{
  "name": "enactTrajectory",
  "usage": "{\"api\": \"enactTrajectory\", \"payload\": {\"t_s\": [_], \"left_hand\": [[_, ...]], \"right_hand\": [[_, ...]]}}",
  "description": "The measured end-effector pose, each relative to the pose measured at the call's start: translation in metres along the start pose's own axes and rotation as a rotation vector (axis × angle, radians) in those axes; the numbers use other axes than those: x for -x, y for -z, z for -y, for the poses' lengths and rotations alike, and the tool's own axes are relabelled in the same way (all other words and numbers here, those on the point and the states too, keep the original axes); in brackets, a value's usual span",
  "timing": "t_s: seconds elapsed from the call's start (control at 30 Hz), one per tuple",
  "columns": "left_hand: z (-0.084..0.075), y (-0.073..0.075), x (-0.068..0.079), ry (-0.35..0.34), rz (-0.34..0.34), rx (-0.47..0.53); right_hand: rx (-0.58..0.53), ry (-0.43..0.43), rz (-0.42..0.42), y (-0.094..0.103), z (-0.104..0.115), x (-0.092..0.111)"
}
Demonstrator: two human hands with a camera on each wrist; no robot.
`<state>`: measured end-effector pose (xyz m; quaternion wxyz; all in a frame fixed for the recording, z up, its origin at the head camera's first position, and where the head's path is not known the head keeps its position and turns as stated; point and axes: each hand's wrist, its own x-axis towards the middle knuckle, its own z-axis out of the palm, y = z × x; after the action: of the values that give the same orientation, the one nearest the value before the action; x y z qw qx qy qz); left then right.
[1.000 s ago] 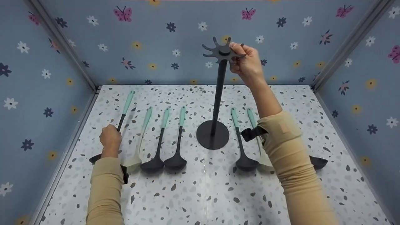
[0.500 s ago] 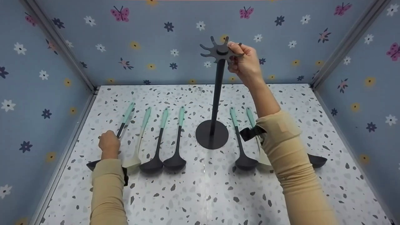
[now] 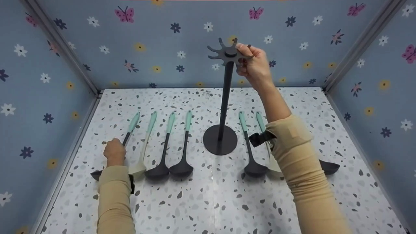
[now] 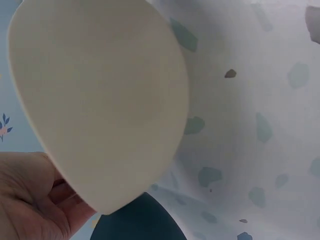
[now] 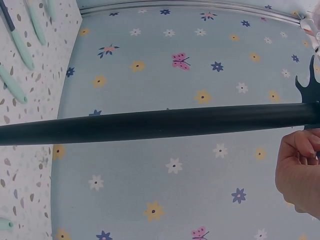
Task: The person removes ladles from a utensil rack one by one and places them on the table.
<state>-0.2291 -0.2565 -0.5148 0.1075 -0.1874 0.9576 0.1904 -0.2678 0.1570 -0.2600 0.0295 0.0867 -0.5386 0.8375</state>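
On the far left of the table lies a black ladle with a mint-green handle. My left hand grips its dark shaft, and my hand and sleeve hide part of it. Close up in the left wrist view, a cream ladle bowl covers much of the frame, with my left hand beside it. A tall black utensil stand with a round base and hooked top stands mid-table. My right hand pinches one of its top hooks; in the right wrist view the pole runs across.
Right of the held ladle lie a cream ladle and two black ladles. Beyond the stand are another black ladle and a cream one. My right sleeve partly covers another black bowl. Patterned walls enclose the table.
My left hand has moved slightly down toward me, and the far-left ladle's handle has slid the same way, now nearly level with its neighbours. My right hand keeps its hold on the stand.
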Motion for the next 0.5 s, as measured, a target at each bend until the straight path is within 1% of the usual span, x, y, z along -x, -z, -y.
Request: {"api": "enactTrajectory", "payload": {"t_s": [0.23,0.43,0.5], "left_hand": [[0.0022,-0.0058,-0.0003,0.012,0.044,0.008],[0.0014,-0.0079,-0.0024,0.023,0.048,0.013],[0.0008,-0.0082,-0.0027,0.024,0.040,0.011]], "right_hand": [[-0.002,0.007,0.005,-0.0009,-0.0014,-0.0001],[-0.002,0.012,0.006,-0.0003,-0.0012,0.0002],[-0.001,0.015,0.006,-0.0001,-0.0012,0.0003]]}}
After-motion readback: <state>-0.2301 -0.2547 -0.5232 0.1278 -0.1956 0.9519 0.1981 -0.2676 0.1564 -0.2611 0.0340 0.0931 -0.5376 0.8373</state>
